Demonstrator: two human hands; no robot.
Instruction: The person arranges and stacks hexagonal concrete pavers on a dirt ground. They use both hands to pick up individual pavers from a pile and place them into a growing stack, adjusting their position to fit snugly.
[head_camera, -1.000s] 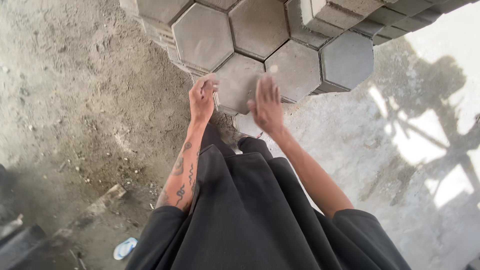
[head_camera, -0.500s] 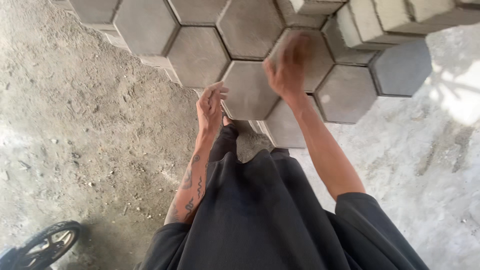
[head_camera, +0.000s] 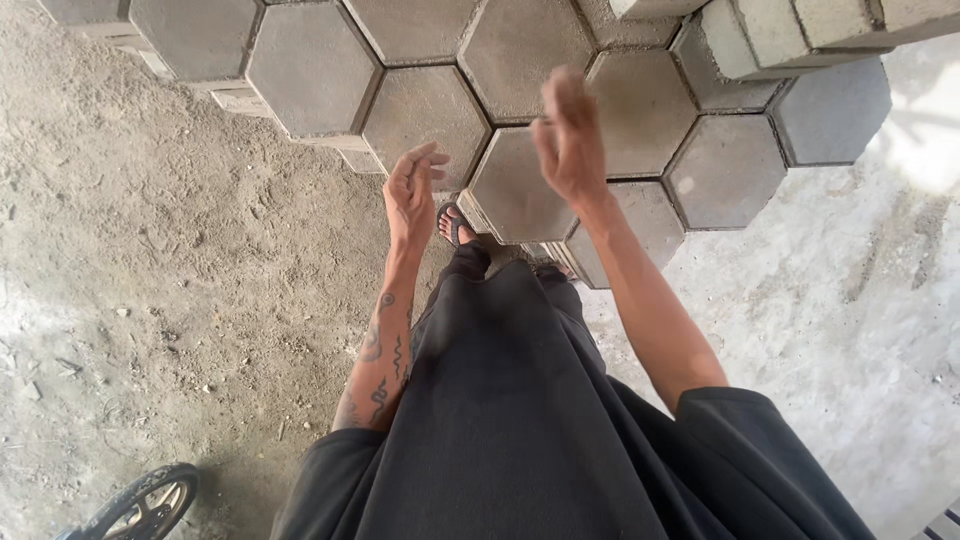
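1. Stack of grey hexagonal paving blocks (head_camera: 520, 90) fills the top of the view, laid flat and edge to edge; all places below are told from it.
2. Left hand (head_camera: 412, 190) hangs in the air over the stack's near edge, fingers loosely spread, holding nothing, touching no block.
3. Right hand (head_camera: 568, 135) is raised above the stack, a little further in than the left, open and blurred, empty.
4. Nearest block (head_camera: 515, 185) lies between the two hands, at the stack's front row.
5. Sandalled foot (head_camera: 452, 225) stands just beside the stack's near edge.
6. Sandy ground (head_camera: 150, 280) spreads left of the stack; a wheel (head_camera: 140, 505) shows well apart from it, at the bottom left corner.
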